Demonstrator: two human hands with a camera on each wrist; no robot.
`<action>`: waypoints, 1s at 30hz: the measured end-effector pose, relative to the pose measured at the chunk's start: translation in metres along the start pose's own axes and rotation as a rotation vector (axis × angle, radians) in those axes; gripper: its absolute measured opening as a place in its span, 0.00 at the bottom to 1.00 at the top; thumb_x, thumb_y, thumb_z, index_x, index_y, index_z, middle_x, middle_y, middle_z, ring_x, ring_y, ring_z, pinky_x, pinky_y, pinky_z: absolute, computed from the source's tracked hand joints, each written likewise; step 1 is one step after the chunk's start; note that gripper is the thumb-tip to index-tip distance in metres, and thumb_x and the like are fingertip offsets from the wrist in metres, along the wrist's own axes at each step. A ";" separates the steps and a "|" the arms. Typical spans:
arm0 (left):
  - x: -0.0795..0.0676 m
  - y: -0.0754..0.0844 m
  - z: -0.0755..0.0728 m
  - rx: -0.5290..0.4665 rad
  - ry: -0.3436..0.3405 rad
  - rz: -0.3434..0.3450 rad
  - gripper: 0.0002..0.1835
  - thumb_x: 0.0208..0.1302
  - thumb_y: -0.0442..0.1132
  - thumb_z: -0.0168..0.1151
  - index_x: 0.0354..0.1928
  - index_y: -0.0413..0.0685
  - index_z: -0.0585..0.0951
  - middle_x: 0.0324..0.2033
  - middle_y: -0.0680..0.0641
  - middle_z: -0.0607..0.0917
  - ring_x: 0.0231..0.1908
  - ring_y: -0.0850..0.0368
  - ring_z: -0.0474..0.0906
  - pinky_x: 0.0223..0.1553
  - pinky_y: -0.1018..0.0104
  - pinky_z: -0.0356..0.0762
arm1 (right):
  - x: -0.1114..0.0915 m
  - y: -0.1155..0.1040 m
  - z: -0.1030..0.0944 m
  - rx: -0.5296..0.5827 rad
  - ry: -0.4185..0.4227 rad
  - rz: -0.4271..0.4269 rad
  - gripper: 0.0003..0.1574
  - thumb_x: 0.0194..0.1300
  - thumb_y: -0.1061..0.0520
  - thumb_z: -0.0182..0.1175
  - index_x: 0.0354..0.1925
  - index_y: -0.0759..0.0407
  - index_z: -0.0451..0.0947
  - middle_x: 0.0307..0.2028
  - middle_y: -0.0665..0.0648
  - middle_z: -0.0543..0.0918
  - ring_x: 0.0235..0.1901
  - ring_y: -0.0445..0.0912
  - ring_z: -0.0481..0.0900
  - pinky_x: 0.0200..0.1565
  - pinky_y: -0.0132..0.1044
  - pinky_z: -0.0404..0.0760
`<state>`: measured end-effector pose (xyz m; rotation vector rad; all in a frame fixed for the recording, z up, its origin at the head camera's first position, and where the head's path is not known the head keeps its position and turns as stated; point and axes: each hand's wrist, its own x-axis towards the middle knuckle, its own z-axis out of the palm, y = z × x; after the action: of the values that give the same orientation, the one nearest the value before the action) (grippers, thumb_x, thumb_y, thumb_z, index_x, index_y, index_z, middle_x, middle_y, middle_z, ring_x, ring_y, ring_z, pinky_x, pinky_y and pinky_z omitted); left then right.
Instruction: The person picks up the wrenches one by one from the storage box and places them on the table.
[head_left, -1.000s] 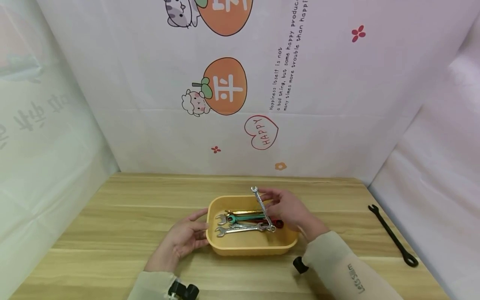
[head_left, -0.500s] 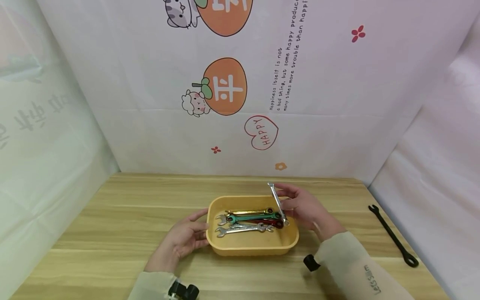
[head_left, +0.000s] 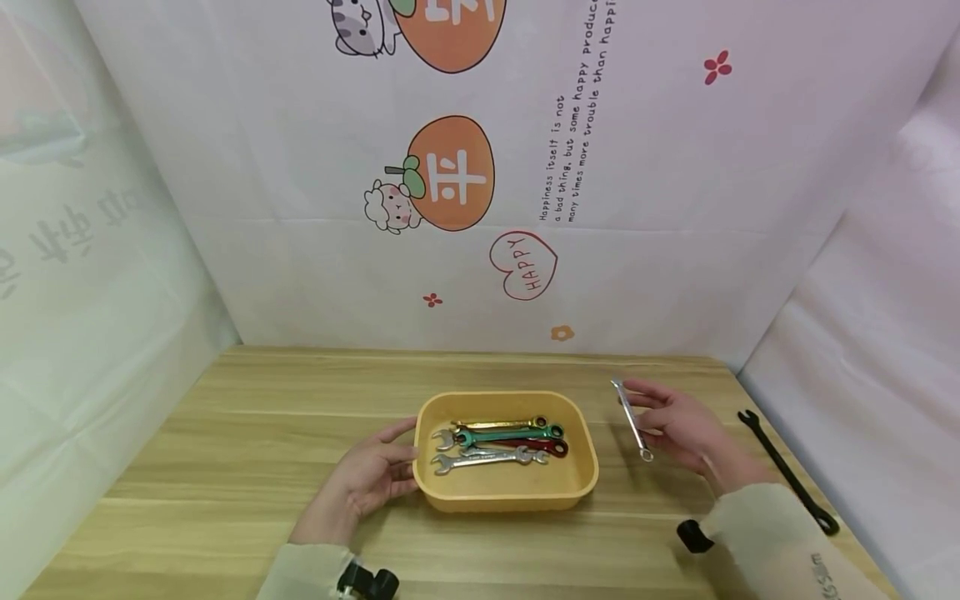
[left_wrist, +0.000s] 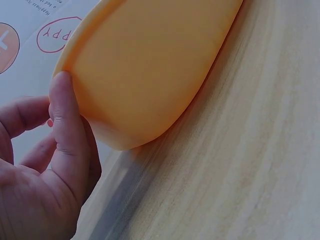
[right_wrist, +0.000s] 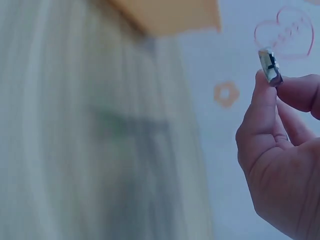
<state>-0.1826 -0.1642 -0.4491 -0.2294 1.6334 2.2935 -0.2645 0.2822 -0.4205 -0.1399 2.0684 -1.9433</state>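
Note:
My right hand (head_left: 678, 425) is raised over the table to the right of the yellow plastic bin (head_left: 506, 503). Between thumb and fingers it pinches a silver combination wrench (head_left: 632, 421), tilted; the right wrist view shows one end of this wrench (right_wrist: 270, 67) at the fingertips. Against the bin's left side rests my left hand (head_left: 371, 471). In the left wrist view, its fingertips touch the bin's outer wall (left_wrist: 145, 80) near the rim. Inside the bin lie a gold wrench (head_left: 495, 425), a green wrench (head_left: 510, 434), a red wrench (head_left: 557, 447) and silver wrenches (head_left: 480, 460).
A long black wrench (head_left: 787, 471) lies near the right edge of the wooden table (head_left: 247, 450). White printed sheeting (head_left: 637, 275) stands behind the table and along both sides.
My right hand has carried the silver wrench from above the bin out to the right, past the rim. The left hand and the bin have stayed in place.

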 end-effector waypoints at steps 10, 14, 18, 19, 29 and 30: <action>0.000 -0.002 0.001 -0.002 -0.006 -0.002 0.35 0.66 0.27 0.57 0.75 0.45 0.62 0.39 0.37 0.79 0.32 0.53 0.78 0.34 0.61 0.84 | -0.034 0.024 -0.064 -0.212 0.049 0.072 0.43 0.68 0.68 0.59 0.75 0.71 0.51 0.69 0.74 0.61 0.49 0.48 0.79 0.42 0.43 0.84; 0.000 -0.001 0.000 0.000 -0.007 -0.002 0.35 0.66 0.27 0.57 0.75 0.45 0.62 0.39 0.37 0.79 0.32 0.53 0.78 0.34 0.62 0.84 | -0.045 0.033 -0.081 -0.314 0.095 0.086 0.45 0.62 0.70 0.61 0.72 0.75 0.54 0.65 0.75 0.66 0.45 0.47 0.80 0.39 0.43 0.85; 0.000 0.000 0.000 0.003 -0.008 -0.002 0.35 0.66 0.27 0.57 0.75 0.46 0.63 0.40 0.37 0.79 0.33 0.53 0.78 0.34 0.62 0.84 | -0.053 0.038 -0.095 -0.399 0.135 0.110 0.47 0.58 0.72 0.61 0.72 0.76 0.54 0.65 0.75 0.68 0.43 0.46 0.79 0.38 0.42 0.84; 0.000 0.000 0.000 0.003 -0.008 -0.001 0.35 0.66 0.27 0.57 0.75 0.46 0.63 0.40 0.37 0.79 0.33 0.53 0.78 0.34 0.62 0.84 | -0.054 0.039 -0.098 -0.421 0.141 0.112 0.47 0.58 0.71 0.61 0.72 0.76 0.54 0.64 0.75 0.69 0.43 0.45 0.79 0.38 0.42 0.84; 0.000 0.000 0.000 -0.009 -0.009 -0.004 0.35 0.65 0.27 0.58 0.74 0.45 0.63 0.38 0.37 0.80 0.32 0.53 0.79 0.34 0.61 0.84 | -0.063 0.038 -0.117 -0.549 0.201 0.145 0.43 0.62 0.69 0.61 0.69 0.81 0.55 0.61 0.75 0.72 0.45 0.47 0.81 0.39 0.41 0.85; 0.000 0.000 0.000 -0.008 -0.009 -0.004 0.35 0.65 0.27 0.58 0.74 0.45 0.63 0.38 0.37 0.80 0.32 0.53 0.79 0.34 0.62 0.84 | -0.064 0.037 -0.119 -0.568 0.212 0.147 0.42 0.62 0.68 0.61 0.69 0.80 0.56 0.61 0.75 0.73 0.46 0.48 0.81 0.39 0.41 0.85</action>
<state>-0.1822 -0.1642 -0.4489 -0.2242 1.6185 2.2949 -0.2323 0.4167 -0.4432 0.1017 2.6359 -1.2886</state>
